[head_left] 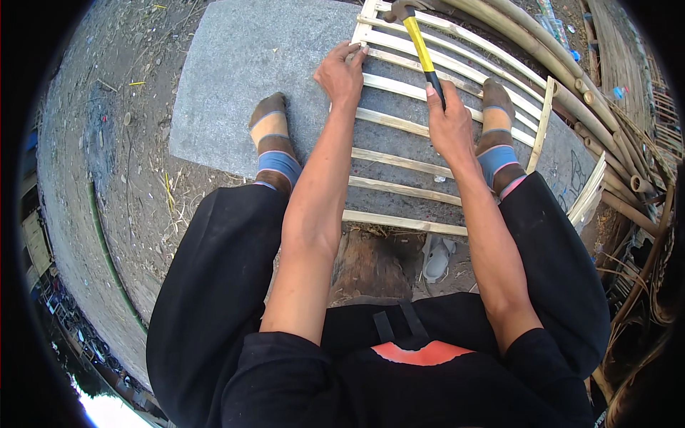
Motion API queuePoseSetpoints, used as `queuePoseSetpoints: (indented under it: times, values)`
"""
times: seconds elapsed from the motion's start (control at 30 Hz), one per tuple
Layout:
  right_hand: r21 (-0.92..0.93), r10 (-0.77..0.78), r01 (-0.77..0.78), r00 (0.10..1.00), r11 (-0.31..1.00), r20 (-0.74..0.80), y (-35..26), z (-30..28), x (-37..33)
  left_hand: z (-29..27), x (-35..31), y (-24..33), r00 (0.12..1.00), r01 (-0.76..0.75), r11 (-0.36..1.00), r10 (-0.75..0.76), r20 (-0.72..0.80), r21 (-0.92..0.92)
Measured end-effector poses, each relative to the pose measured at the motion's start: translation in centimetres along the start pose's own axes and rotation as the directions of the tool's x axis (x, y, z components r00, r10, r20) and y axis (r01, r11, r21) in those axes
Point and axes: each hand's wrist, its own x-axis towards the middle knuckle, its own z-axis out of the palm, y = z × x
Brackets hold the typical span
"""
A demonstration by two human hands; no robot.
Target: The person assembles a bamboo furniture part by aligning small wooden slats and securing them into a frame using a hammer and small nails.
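Note:
My right hand (451, 125) grips a hammer (419, 44) by the black end of its yellow and black handle. The hammer's metal head is raised near the top edge, over a frame of pale bamboo slats (399, 122). At the frame's far left corner, my left hand (340, 75) is closed in a pinch against a slat end by the cross strip (365, 20). Whatever those fingertips hold is too small to make out. The slats run side by side from left to right, with a second cross strip (542, 125) along the right.
A grey flat sheet (235, 64) lies under the frame, and my socked feet (271, 135) rest on either side. Bamboo poles (528, 36) are piled at the right. A wood stump (367, 267) and a grey shoe (437, 257) sit between my legs.

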Motion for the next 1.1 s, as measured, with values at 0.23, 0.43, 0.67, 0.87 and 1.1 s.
queuePoseSetpoints:
  times: [0.23, 0.43, 0.67, 0.87, 1.1]
  values:
    - [0.062, 0.02, -0.023, 0.998, 0.998, 0.062, -0.8, 0.5, -0.9, 0.7, 0.1, -0.2, 0.967, -0.219, 0.971, 0.228, -0.114, 0.091]
    - [0.056, 0.053, -0.06, 0.991, 0.997, 0.122, -1.0, 1.1, -1.6, 0.6, 0.4, -0.2, 0.926, -0.34, 0.93, 0.357, -0.12, 0.139]
    - [0.045, 0.05, -0.057, 0.988, 0.997, 0.145, -0.9, 1.5, -2.3, 0.4, 0.2, 0.1, 0.985, -0.167, 0.986, 0.167, -0.052, 0.005]
    - [0.019, 0.066, -0.071, 0.982, 0.997, 0.175, -0.8, 1.8, -2.3, -0.7, 0.2, -0.4, 0.98, -0.196, 0.979, 0.197, -0.011, 0.052]
    - [0.104, 0.011, -0.021, 0.995, 0.994, 0.095, -1.3, 2.2, -2.4, -6.7, -1.7, -2.7, 0.993, -0.111, 0.977, 0.103, 0.055, 0.181]
